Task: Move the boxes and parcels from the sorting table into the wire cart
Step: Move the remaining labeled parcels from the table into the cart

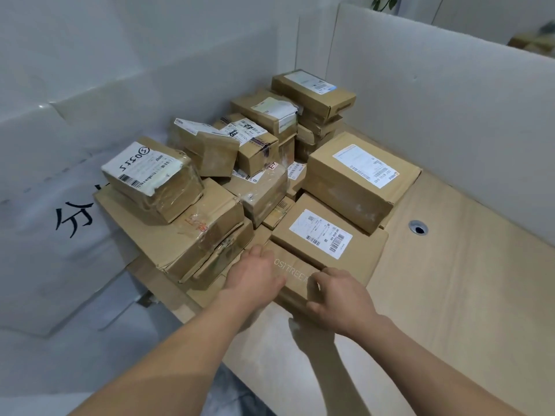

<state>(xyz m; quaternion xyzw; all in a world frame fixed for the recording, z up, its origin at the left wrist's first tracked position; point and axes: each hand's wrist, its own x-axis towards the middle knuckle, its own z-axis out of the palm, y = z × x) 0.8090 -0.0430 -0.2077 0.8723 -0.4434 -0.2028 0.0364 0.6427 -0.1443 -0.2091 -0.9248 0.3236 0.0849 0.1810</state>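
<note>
Here, scene: a pile of brown cardboard boxes sits at the far left corner of a pale wooden counter (468,295), white partition walls behind it.
White sheet: a white plastic sheet with black handwritten characters (60,211) hangs left of the counter.
Left stack: a brown tape-wrapped box with a white label marked 0512 (151,180) lies on a wide, dented flat brown carton (177,232).
Left hand: the left hand (255,273) rests against the near left corner of a flat brown cardboard box printed with pale letters (295,274), fingers loosely bent over its edge; whether they actually grip it I cannot tell.
Task box: the lettered box lies at the counter's near edge, between both hands, under a brown box with a white barcode label (326,235).
Right hand: the right hand (339,298) has curled fingers clamped over the lettered box's near right edge.
Right side: a larger brown labelled carton (360,178) lies behind; a round metal grommet hole (418,227) is set in the bare counter well apart.
</note>
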